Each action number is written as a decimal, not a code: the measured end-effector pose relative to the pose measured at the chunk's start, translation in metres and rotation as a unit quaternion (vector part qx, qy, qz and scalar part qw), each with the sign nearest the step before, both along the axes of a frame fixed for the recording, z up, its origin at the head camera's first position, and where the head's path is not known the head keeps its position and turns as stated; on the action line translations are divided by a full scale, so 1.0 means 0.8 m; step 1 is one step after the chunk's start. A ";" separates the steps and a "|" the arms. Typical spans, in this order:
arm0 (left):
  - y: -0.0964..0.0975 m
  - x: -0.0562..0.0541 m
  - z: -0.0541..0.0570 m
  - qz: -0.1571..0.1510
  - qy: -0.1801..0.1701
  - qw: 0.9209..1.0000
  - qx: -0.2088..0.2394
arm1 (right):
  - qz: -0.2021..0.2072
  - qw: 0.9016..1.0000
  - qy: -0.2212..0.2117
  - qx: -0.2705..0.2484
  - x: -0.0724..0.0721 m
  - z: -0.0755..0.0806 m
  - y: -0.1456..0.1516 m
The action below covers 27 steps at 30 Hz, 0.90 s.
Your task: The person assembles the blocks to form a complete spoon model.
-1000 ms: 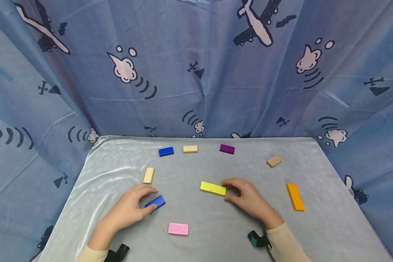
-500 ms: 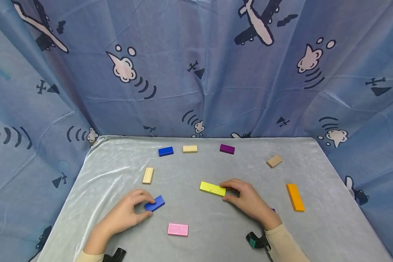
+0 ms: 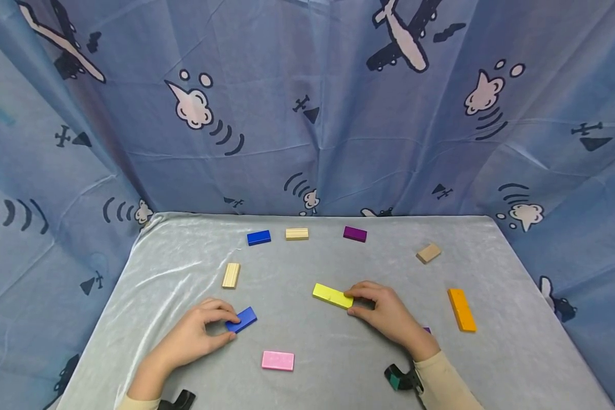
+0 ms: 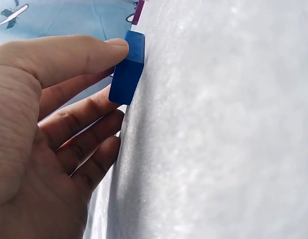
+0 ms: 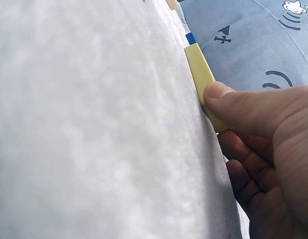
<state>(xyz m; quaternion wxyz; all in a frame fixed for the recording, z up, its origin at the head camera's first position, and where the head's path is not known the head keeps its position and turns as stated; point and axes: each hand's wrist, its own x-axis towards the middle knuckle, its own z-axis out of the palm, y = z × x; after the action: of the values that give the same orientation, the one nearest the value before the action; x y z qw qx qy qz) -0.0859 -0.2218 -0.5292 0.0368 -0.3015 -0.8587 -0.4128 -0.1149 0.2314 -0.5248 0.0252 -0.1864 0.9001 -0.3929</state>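
My left hand (image 3: 196, 333) pinches a blue block (image 3: 242, 320) at its left end, with the block lying on the cloth. In the left wrist view, the thumb presses on the side of that blue block (image 4: 128, 69), and a finger is partly hidden behind it. My right hand (image 3: 386, 313) holds the right end of a long yellow block (image 3: 330, 295) between thumb and fingers. From the right wrist, the yellow block (image 5: 201, 74) appears flat on the cloth, the thumb against its near side. A pink block (image 3: 278, 360) lies between and nearer than the two hands.
Along the back of the grey-white cloth (image 3: 338, 364) are another blue block (image 3: 258, 237), a ridged wooden block (image 3: 297, 234) and a purple block (image 3: 355, 234). A second ridged block (image 3: 231, 275) lies left, a tan block (image 3: 429, 253) and an orange block (image 3: 462, 310) right. Behind hangs a blue curtain (image 3: 266, 114).
The left thumb has slid off the top of the blue block to its near side, and the fingers have come down onto it. The right fingers have closed on the yellow block's end.
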 end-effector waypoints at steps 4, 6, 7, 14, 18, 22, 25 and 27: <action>0.000 -0.001 -0.001 -0.005 0.001 1.000 0.007 | -0.002 1.000 0.001 -0.005 0.000 -0.001 0.001; -0.001 -0.001 -0.001 -0.006 -0.001 1.000 0.007 | -0.002 1.000 0.002 -0.006 0.001 -0.001 0.001; -0.001 -0.001 -0.002 -0.006 -0.003 1.000 0.006 | -0.002 1.000 0.003 -0.006 0.001 -0.002 0.001; -0.003 0.001 -0.002 -0.003 -0.005 1.000 0.004 | -0.007 1.000 0.008 -0.012 0.003 -0.002 0.000; -0.002 0.000 -0.002 -0.002 -0.007 1.000 0.004 | -0.015 1.000 0.014 -0.014 0.004 0.001 -0.001; -0.001 0.000 -0.001 -0.001 -0.010 1.000 0.004 | -0.023 0.999 0.023 -0.013 0.005 0.003 -0.001; -0.002 0.000 -0.001 0.001 -0.015 1.000 0.002 | -0.029 0.999 0.028 -0.011 0.006 0.004 -0.001; -0.002 0.000 -0.001 0.003 -0.018 1.000 -0.001 | -0.035 0.999 0.030 -0.011 0.007 0.003 -0.001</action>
<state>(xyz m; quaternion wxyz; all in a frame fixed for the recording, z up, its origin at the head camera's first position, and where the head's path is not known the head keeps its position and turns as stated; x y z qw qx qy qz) -0.0858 -0.2233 -0.5298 0.0226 -0.2916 -0.8604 -0.4174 -0.1095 0.2304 -0.5221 -0.0174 -0.1666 0.9022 -0.3974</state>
